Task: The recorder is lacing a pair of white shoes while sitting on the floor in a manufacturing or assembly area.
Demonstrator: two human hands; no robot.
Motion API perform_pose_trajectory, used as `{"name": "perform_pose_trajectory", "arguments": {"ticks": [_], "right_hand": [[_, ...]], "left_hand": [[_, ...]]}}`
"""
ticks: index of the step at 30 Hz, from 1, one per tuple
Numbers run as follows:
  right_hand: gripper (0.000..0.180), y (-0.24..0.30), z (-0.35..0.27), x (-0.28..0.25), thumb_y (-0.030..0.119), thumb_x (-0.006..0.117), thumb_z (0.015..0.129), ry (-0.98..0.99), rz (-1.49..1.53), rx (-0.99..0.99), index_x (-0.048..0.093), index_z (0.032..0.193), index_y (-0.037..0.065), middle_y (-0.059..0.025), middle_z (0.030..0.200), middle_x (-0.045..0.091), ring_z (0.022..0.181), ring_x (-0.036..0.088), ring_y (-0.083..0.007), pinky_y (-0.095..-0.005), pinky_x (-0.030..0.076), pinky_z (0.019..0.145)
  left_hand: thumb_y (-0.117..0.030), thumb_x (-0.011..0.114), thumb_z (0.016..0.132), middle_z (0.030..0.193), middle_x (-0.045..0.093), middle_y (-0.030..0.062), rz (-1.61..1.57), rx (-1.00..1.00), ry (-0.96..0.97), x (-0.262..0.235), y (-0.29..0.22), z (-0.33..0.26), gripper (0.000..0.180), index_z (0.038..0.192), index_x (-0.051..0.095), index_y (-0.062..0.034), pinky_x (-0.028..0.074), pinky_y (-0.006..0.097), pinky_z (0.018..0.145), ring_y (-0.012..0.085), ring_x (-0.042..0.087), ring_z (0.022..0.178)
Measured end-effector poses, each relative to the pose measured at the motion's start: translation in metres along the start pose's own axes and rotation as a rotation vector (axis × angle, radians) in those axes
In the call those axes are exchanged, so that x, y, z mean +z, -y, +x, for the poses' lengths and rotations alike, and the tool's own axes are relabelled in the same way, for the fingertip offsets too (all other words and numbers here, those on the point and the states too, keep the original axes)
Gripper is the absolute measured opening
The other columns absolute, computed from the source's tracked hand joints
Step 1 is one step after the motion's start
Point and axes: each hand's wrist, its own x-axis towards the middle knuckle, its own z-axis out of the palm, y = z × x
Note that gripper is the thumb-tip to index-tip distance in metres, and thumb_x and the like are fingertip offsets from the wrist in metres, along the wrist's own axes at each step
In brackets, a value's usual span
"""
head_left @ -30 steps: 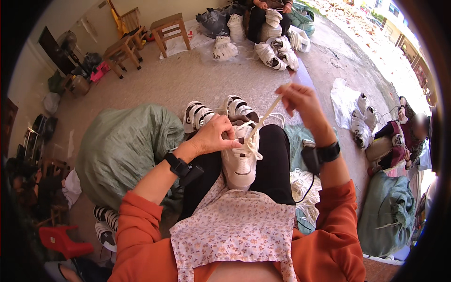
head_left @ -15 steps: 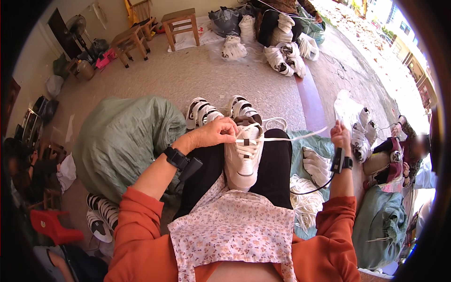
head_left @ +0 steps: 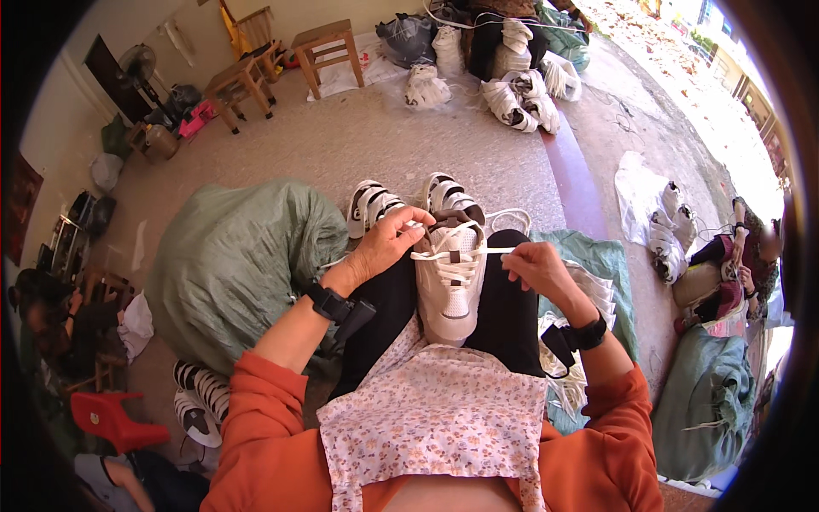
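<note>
A white sneaker [head_left: 450,300] with brown parts at its collar rests between my knees, its toe toward me. White shoelace [head_left: 496,251] crisscrosses its front, and one length runs out to the right. My right hand [head_left: 546,271] is closed on that length, just beside the shoe. At the upper left of the shoe, my left hand [head_left: 386,246] has thumb and forefinger pinched together, apparently on the other lace; the fingers partly hide it. A pale lace end shows left of that wrist. Two stacks of white shoe uppers [head_left: 372,203] stand just beyond the sneaker.
A big green sack [head_left: 239,273] bulges at my left. On the right, a green cloth [head_left: 627,299] holds uppers and bundled laces [head_left: 563,388]. Wooden stools [head_left: 328,51], a red plastic chair [head_left: 115,420] and more uppers [head_left: 522,98] stand around. Another person [head_left: 738,264] sits at the right.
My right hand has come in from far right to beside the sneaker, shortening the stretched lace. My left hand has shifted slightly up and away from the lacing. The view has tilted a little.
</note>
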Motion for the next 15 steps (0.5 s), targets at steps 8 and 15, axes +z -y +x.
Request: {"name": "perform_pose_trajectory", "arguments": {"ticks": [8, 15], "right_hand": [[0.019, -0.018, 0.01, 0.031, 0.024, 0.057, 0.096, 0.215, 1.171, 0.141, 0.06, 0.11, 0.011, 0.0046, 0.087, 0.059, 0.071, 0.058, -0.007, -0.0223, 0.045, 0.056], [0.021, -0.04, -0.012, -0.017, 0.026, 0.06, 0.095, -0.451, 1.191, -0.011, 0.061, 0.106, 0.009, -0.0004, 0.092, 0.065, 0.078, 0.061, -0.0114, -0.0279, 0.049, 0.069]], "left_hand": [[-0.005, 0.056, 0.09, 0.1, 0.063, 0.0062, 0.094, 0.222, 0.006, 0.031, -0.028, 0.017, 0.018, 0.107, 0.061, -0.0009, 0.046, 0.029, 0.084, 0.0146, 0.058, 0.094], [-0.007, 0.061, 0.089, 0.093, 0.065, 0.0028, 0.083, 0.052, 0.073, 0.038, -0.024, 0.029, 0.018, 0.106, 0.062, -0.0016, 0.048, 0.026, 0.079, 0.0101, 0.059, 0.087]]}}
